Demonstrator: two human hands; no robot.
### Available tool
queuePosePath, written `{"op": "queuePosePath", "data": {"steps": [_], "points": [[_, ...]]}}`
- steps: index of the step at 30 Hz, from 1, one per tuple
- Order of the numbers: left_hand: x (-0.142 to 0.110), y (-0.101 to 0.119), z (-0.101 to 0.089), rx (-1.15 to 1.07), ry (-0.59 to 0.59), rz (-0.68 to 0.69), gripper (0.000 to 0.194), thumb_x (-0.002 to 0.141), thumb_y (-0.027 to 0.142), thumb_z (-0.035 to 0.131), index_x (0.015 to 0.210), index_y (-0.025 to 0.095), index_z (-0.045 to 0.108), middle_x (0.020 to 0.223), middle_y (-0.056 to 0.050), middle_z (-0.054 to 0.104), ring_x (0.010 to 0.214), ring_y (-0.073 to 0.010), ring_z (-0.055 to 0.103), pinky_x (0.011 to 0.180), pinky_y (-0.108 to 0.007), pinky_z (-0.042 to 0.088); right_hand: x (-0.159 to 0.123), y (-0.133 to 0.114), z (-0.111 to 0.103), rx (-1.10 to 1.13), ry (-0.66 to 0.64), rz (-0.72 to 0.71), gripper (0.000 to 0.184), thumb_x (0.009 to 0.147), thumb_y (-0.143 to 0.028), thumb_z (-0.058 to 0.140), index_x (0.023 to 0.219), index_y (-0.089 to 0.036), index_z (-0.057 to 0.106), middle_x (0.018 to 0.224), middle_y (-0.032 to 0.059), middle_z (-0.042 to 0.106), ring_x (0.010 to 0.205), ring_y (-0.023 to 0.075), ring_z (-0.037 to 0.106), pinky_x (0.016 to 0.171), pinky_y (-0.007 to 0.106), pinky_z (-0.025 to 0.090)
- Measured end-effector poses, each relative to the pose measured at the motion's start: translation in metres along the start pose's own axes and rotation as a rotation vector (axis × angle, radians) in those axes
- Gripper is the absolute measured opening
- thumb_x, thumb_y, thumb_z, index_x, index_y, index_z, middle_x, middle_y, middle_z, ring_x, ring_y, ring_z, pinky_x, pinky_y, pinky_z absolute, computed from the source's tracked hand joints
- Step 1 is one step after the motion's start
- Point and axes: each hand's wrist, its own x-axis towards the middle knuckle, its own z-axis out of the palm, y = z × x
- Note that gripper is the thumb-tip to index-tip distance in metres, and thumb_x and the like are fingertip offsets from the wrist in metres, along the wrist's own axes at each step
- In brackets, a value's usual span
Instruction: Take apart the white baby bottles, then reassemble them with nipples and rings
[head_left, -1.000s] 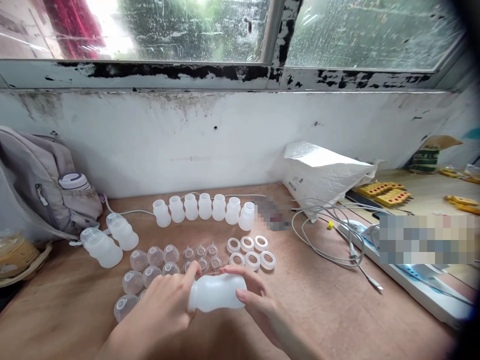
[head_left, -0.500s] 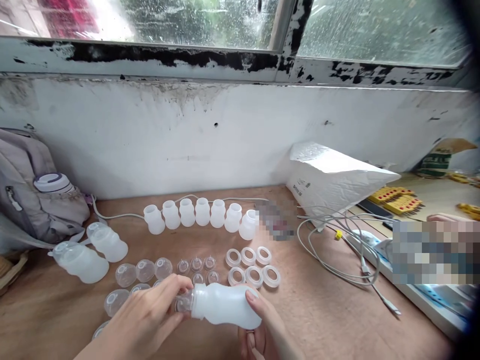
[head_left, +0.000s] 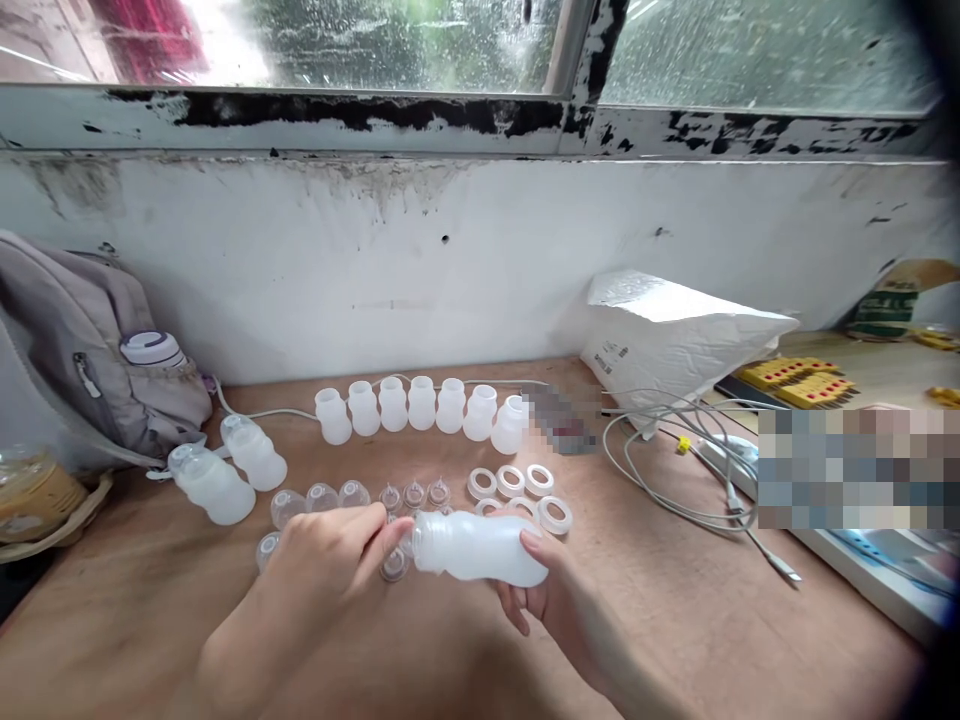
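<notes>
Moved the white bottle (head_left: 480,548) toward the pale rings (head_left: 554,516) since the earlier frame, covering them partly in view. Gripped it sideways in the fingers of the right hand (head_left: 562,590), above the surface (head_left: 675,610). Held the left hand (head_left: 322,560) bent at its left-pointing mouth, but could not tell the grip of those fingers. Saw seven bottles (head_left: 421,403) standing in a far row.

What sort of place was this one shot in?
Probably a small workshop or makeshift workroom, though the frame can't confirm it: matching white bottles stand in a row on the wooden table, white rings lie grouped nearby, and the window frame has badly peeling paint.
</notes>
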Motion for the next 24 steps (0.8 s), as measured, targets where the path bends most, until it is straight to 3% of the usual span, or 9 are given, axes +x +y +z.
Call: {"op": "queuePosePath", "data": {"steps": [4,9,13,16,19,24], "points": [[-0.002,0.002,-0.004,-0.005,0.182,-0.054,0.046,0.091,0.039,0.030,0.051,0.017,0.040,0.045,0.004,0.045,0.041,-0.0081,0.036,0.046,-0.023,0.022,-0.002,-0.006,-0.001,0.029,-0.126,-0.007,0.037,0.069,-0.025,0.061,0.103,-0.022,0.049,0.083,0.0039,0.057,0.065,0.0156,0.055,0.047,0.023,0.041],[-0.006,0.005,-0.009,-0.043,0.298,-0.056,0.048,0.089,0.041,0.034,0.048,0.017,0.038,0.041,0.005,0.041,0.039,-0.0072,0.035,0.045,-0.021,0.024,-0.003,-0.006,-0.003,-0.004,-0.182,-0.094,0.046,0.059,-0.014,0.065,0.101,-0.026,0.050,0.100,0.0042,0.055,0.078,0.0192,0.055,0.057,0.028,0.044],[-0.009,0.008,-0.013,-0.173,0.267,0.033,0.032,0.086,0.043,0.043,0.066,0.018,0.050,0.055,0.005,0.056,0.043,-0.0073,0.046,0.046,-0.020,0.031,-0.002,-0.006,-0.006,0.058,-0.186,-0.085,0.045,0.060,-0.013,0.062,0.102,-0.026,0.052,0.100,0.0048,0.056,0.079,0.0211,0.057,0.057,0.028,0.044],[-0.010,0.008,-0.019,-0.257,0.222,0.204,0.021,0.084,0.040,0.049,0.089,0.019,0.051,0.071,0.004,0.062,0.048,-0.0075,0.051,0.049,-0.020,0.035,-0.001,-0.006,-0.008,0.114,-0.191,-0.049,0.044,0.062,-0.016,0.060,0.104,-0.026,0.052,0.095,0.0056,0.057,0.075,0.0209,0.058,0.053,0.028,0.044],[-0.013,0.006,-0.026,-0.222,0.215,0.354,0.013,0.088,0.028,0.045,0.082,0.018,0.051,0.065,0.004,0.058,0.049,-0.0082,0.048,0.049,-0.021,0.034,0.000,-0.006,-0.009,0.124,-0.208,-0.044,0.042,0.062,-0.017,0.059,0.104,-0.024,0.053,0.091,0.0057,0.058,0.070,0.0193,0.058,0.050,0.026,0.044],[-0.017,0.002,-0.030,-0.161,0.187,0.397,0.024,0.087,0.019,0.040,0.063,0.018,0.045,0.052,0.005,0.043,0.044,-0.0086,0.035,0.047,-0.024,0.027,-0.002,-0.001,-0.008,0.091,-0.260,-0.030,0.044,0.062,-0.014,0.059,0.104,-0.024,0.053,0.096,0.0050,0.057,0.072,0.0189,0.058,0.048,0.026,0.044]]}}
